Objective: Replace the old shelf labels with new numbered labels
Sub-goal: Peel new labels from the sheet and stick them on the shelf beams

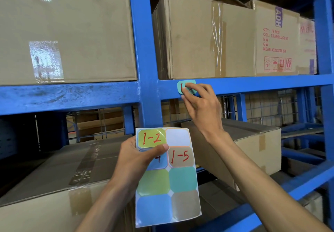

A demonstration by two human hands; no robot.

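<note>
A teal label (181,86) with red writing sits on the blue shelf beam (253,84), just right of the upright post. My right hand (200,105) reaches up to it, fingertips covering most of the writing and pressing on its right and lower parts. My left hand (133,157) pinches a sticker sheet (168,186) below, thumb on its front. The sheet carries a yellow-green "1-2" sticker (151,138), a brown "1-5" sticker (180,156), one peeled white slot at the top right, and several blank coloured stickers.
Cardboard boxes fill the rack: a large one at upper left (65,31), a taped one (204,36) above the label, and a printed one (276,38) beside it. More boxes (253,139) lie on the lower level. A blue upright (142,54) divides the bays.
</note>
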